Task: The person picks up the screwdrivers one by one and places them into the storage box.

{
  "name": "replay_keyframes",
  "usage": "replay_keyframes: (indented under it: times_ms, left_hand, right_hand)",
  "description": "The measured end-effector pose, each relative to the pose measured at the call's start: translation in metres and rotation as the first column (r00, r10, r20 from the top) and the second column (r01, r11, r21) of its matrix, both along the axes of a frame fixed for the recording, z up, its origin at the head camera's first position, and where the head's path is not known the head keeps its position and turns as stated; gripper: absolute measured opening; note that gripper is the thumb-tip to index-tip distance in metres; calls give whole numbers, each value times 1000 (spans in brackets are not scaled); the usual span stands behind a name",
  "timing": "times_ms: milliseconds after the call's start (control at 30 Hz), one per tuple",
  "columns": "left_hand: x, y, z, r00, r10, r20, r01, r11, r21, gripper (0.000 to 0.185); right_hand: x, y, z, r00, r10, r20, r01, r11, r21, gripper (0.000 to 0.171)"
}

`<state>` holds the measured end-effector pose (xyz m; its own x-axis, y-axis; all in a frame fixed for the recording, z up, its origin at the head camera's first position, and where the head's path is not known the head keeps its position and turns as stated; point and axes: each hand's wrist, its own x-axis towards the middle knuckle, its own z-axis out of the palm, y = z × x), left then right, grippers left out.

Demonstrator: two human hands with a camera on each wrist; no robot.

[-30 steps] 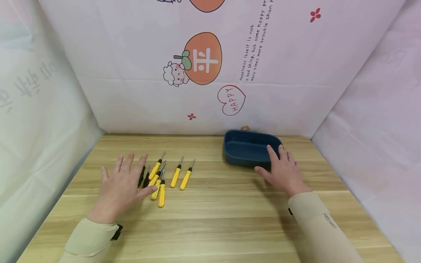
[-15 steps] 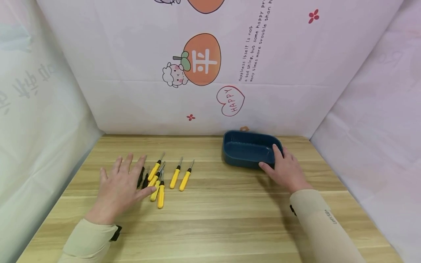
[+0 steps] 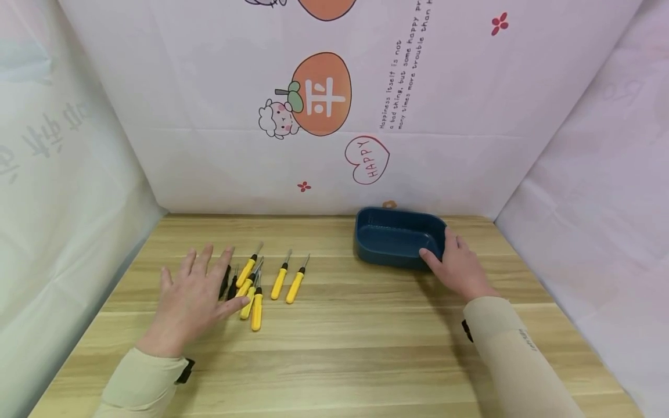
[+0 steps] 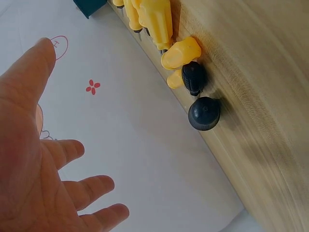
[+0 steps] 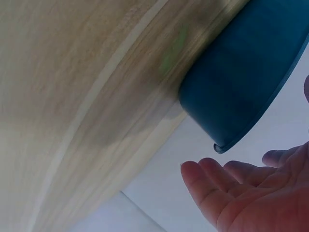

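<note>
Several yellow-handled screwdrivers (image 3: 256,290) lie in a loose row on the wooden table (image 3: 340,348), tips pointing away from me. Two black-handled ones (image 3: 226,281) sit at their left, partly hidden by my fingers. My left hand (image 3: 193,290) hovers flat beside them with spread fingers and holds nothing; the left wrist view shows the open palm (image 4: 34,159) off the wood near the yellow handles (image 4: 159,19) and black handles (image 4: 203,112). My right hand (image 3: 457,267) is at the front right corner of the dark blue tray (image 3: 387,255), fingers relaxed (image 5: 251,198), close to the tray's wall (image 5: 246,77).
Printed white sheets wall in the table at the back (image 3: 324,93), left (image 3: 63,174) and right (image 3: 590,174). The tray stands near the back wall, right of centre. Bare wood stretches between the screwdrivers and the tray and along the front.
My right hand has slid from over the tray's front rim to its right front corner. The left hand and screwdrivers have stayed where they were.
</note>
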<state>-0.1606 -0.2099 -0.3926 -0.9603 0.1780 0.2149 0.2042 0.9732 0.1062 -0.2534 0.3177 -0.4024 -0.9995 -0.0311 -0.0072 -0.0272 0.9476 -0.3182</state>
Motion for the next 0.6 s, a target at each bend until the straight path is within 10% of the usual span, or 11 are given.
replay_keyframes:
  times_ms: [600]
  left_hand:
    - [2, -3, 3, 999, -1, 35, 1, 1000, 1, 108]
  right_hand:
    - [-10, 13, 0, 996, -56, 72, 66, 988, -141, 101]
